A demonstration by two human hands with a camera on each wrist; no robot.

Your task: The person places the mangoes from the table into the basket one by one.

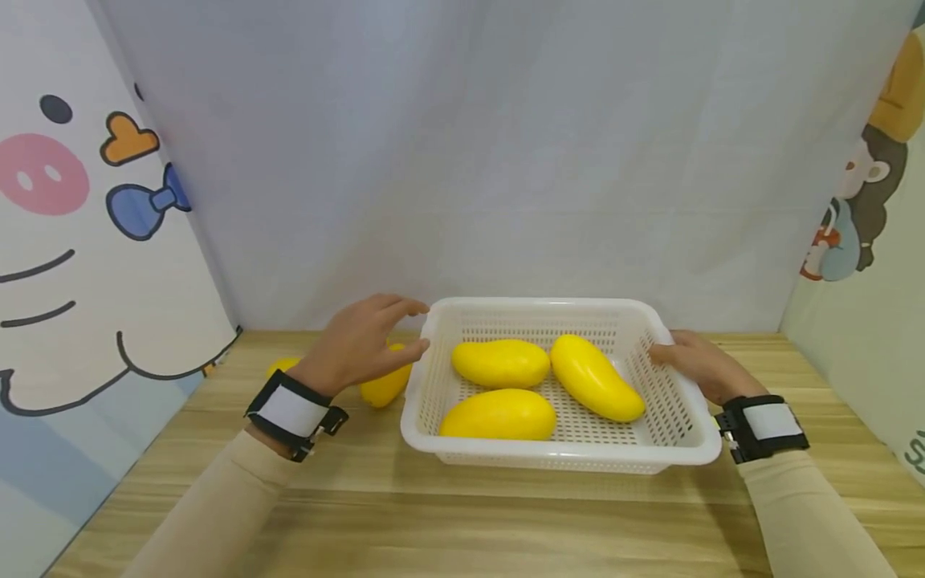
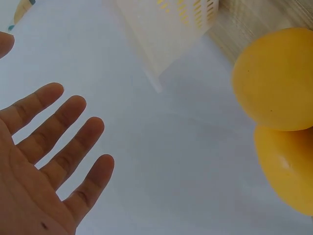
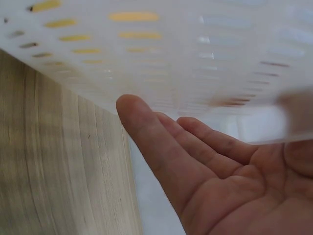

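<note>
A white plastic basket (image 1: 560, 451) with slotted walls holds three yellow mangoes: one at the back (image 1: 501, 364), a slanted mango (image 1: 596, 381) on the right, and a front mango (image 1: 499, 416). My right hand (image 1: 697, 365) grips the basket's right rim, thumb over the inside and fingers against the outer wall (image 3: 171, 63). Close to the left rim is my left hand (image 1: 364, 341), its fingers spread and apart from the basket in the left wrist view. Behind that hand, a yellow mango (image 1: 385, 391) lies on the table, partly hidden.
More yellow fruit (image 1: 282, 366) shows behind the left wrist. The wooden table (image 1: 462, 522) ends at a pale grey cloth (image 1: 506, 160) at the back. Side panels with cartoon pictures stand at left (image 1: 58, 273) and right (image 1: 853, 321).
</note>
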